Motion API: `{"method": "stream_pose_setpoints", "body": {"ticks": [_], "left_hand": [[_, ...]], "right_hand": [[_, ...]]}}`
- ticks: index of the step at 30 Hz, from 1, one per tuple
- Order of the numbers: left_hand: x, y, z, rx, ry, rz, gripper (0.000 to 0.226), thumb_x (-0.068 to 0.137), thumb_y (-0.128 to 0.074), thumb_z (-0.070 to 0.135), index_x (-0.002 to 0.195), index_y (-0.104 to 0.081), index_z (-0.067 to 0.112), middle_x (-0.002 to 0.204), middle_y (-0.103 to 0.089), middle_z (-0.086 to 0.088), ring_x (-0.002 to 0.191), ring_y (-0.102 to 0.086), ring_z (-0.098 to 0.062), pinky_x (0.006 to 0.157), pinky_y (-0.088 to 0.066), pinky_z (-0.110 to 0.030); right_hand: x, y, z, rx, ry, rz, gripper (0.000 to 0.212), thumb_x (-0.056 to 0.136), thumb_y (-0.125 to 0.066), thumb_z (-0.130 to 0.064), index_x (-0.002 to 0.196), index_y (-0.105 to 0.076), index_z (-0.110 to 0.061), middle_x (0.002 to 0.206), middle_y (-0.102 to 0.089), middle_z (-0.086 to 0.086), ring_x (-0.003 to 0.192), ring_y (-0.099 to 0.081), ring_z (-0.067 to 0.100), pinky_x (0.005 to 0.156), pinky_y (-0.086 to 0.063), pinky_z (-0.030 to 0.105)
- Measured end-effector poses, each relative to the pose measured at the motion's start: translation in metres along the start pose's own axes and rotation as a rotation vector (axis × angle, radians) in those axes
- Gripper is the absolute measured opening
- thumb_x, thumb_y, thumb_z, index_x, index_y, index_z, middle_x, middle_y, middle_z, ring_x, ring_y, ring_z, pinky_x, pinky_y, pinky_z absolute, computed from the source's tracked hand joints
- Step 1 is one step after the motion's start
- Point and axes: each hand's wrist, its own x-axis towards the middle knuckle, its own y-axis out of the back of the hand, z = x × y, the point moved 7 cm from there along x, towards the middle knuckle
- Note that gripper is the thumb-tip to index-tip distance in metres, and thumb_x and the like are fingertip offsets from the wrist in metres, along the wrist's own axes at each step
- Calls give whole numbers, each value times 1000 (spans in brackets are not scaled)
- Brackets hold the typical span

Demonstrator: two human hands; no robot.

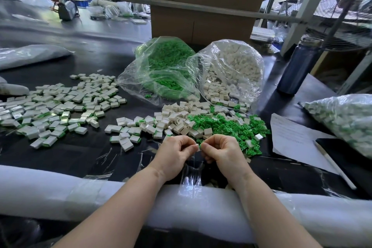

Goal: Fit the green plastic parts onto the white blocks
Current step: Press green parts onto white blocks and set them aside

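Two hands are meeting in the near middle of the bench (124,50). The left hand (175,152) is curling its fingers and pinching something tiny, and the right hand (220,152) is curling too and pinching a small piece (199,147) with a bit of green showing at its tip. The fingertips are touching, so it looks like the green part is being pushed onto a white block right now, but the block is hiding inside the fingers and I cannot tell for sure

Just behind the hands, a pile of loose green parts (227,127) is lying next to a pile of white blocks (177,119). Farther back, a bag of green parts (165,66) and a bag of white blocks (231,66) are sitting side by side. On the left, a big spread of finished blocks (56,110) is lying flat

Next, the hands will probably need to squeeze until the piece sits snug, drop it to the left, then pick one green part and one white block again
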Motion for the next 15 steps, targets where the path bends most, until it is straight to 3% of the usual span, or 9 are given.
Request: {"method": "stream_pose_setpoints", "body": {"ticks": [6, 9, 15], "left_hand": [[-2, -2, 1, 48, -19, -4, 7, 86, -63, 16, 84, -69, 13, 77, -66, 0, 74, -59, -12, 75, -50, -27], [-2, -1, 3, 57, -26, -7, 6, 87, -63, 16, 82, -67, 17, 74, -64, 4, 72, -58, -8, 71, -47, -19], [-2, -1, 4, 35, -11, -23, 8, 87, -62, 15, 87, -69, 12, 78, -66, 0, 75, -60, -11, 75, -49, -24]], "right_hand": [[0, 1, -1, -46, -9, -5, 18, 84, -64, -1, 67, -63, -8, 51, -58, -4, 45, -51, 3, 49, -46, 17], [-1, 1, -2, -40, -9, -11, 17, 84, -64, -1, 68, -62, -7, 53, -58, 1, 45, -51, 4, 48, -45, 17], [-1, 0, -2, -31, -16, -30, 17, 84, -63, -1, 69, -62, -7, 55, -59, 1, 46, -51, 5, 48, -45, 17]]}}
